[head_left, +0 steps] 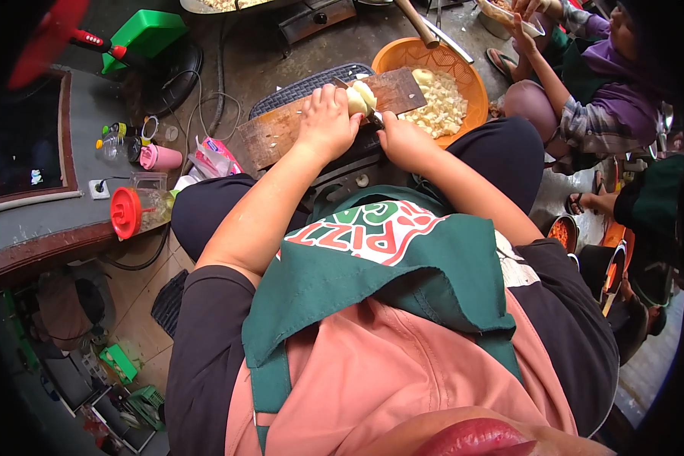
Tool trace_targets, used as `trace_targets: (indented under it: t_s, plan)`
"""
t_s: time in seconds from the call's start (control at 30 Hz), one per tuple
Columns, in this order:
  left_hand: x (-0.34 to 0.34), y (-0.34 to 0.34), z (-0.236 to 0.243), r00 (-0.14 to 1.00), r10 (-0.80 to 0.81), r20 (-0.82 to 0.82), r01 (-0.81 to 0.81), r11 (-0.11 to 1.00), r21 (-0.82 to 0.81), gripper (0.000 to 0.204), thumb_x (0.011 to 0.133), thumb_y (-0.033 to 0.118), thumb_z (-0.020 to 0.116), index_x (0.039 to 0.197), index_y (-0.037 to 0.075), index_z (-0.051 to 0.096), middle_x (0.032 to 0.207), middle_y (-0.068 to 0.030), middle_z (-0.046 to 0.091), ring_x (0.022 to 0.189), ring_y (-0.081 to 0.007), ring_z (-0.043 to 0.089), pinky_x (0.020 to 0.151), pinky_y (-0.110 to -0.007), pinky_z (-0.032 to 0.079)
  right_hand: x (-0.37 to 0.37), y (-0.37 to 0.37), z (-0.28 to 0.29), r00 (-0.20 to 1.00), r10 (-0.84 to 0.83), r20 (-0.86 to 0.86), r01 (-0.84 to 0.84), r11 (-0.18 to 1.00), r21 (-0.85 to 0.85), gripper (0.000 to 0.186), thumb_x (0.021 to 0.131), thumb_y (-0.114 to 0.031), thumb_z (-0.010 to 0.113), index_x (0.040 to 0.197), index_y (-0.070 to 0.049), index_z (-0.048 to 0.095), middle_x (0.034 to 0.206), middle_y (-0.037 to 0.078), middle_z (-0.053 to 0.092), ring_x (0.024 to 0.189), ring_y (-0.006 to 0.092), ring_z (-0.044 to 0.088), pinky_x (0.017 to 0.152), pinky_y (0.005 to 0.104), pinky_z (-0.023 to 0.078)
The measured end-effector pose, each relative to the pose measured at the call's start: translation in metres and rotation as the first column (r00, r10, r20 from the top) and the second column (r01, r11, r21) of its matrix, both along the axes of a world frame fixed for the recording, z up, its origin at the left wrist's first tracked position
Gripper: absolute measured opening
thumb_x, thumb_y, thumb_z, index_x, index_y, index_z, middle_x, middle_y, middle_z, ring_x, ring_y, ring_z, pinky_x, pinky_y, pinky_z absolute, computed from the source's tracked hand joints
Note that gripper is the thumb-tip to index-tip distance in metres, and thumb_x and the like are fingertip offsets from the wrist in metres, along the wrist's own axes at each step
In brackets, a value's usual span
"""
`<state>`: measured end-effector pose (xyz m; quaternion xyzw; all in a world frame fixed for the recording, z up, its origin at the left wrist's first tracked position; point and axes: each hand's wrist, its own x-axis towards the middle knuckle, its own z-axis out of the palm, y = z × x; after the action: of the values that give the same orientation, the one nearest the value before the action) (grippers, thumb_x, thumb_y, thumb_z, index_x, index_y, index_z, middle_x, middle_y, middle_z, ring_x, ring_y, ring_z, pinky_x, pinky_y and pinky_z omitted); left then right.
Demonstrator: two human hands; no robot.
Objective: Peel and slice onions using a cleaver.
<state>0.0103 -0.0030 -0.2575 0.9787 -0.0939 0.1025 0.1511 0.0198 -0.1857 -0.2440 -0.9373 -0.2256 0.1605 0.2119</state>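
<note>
A worn wooden cutting board [270, 137] lies slantwise before me. On it sits a peeled, pale yellow potato [363, 94], cut into parts that stand against each other. My left hand [327, 125] grips the potato from the left, its fingers curled over the top. Closed round the handle of a knife [376, 118], my right hand [404, 140] is at the board's near edge; the blade is at the potato, mostly hidden. Just beyond the board's right end, an orange basket [476, 91] holds many pale diced pieces [442, 102] and some larger chunks.
A dark ribbed mat [300, 90] shows behind the board. Left along the wall stand bottles, a pink tumbler [160, 157] and a red-lidded jar [127, 213]. A green container [144, 39] and cables lie farther off. At right another person [585, 83] sits holding food.
</note>
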Motion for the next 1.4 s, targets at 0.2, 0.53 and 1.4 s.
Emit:
trace_targets:
  t_s: [0.2, 0.53, 1.4]
  plan:
    - [0.008, -0.01, 0.017, 0.997, 0.03, -0.073, -0.026, 0.998, 0.053, 0.049, 0.08, 0.041, 0.063, 0.11, 0.003, 0.054, 0.11, -0.0146, 0.05, 0.109, -0.0312, 0.047, 0.092, -0.044, 0.039, 0.031, -0.038, -0.002, 0.997, -0.079, 0.0, 0.079, 0.997, -0.023, 0.029, 0.093, -0.025, 0.05, 0.102, 0.003, 0.049, 0.082, 0.025, 0.065, 0.071, 0.0378, 0.065, 0.07, 0.0488, 0.051]
    - [0.023, -0.017, 0.018, 0.981, 0.037, -0.189, -0.04, 0.999, -0.01, 0.057, 0.077, 0.041, 0.068, 0.114, 0.001, 0.053, 0.11, -0.0158, 0.052, 0.107, -0.0326, 0.052, 0.091, -0.044, 0.043, 0.026, -0.06, 0.031, 0.976, -0.215, -0.02, 0.215, 0.976, 0.033, 0.031, 0.093, -0.025, 0.049, 0.104, 0.004, 0.051, 0.076, 0.023, 0.065, 0.056, 0.0321, 0.065, 0.062, 0.0447, 0.052]
    - [0.027, -0.012, -0.012, 0.993, 0.035, 0.109, 0.017, 0.895, -0.445, 0.031, 0.065, 0.019, 0.081, 0.085, 0.0, 0.067, 0.086, -0.0114, 0.062, 0.069, -0.0198, 0.067, 0.067, -0.03, 0.055, 0.012, -0.018, -0.004, 0.999, -0.039, -0.017, 0.038, 0.999, -0.038, 0.021, 0.092, -0.015, 0.044, 0.099, 0.005, 0.048, 0.085, 0.028, 0.065, 0.077, 0.0383, 0.067, 0.071, 0.0477, 0.052]
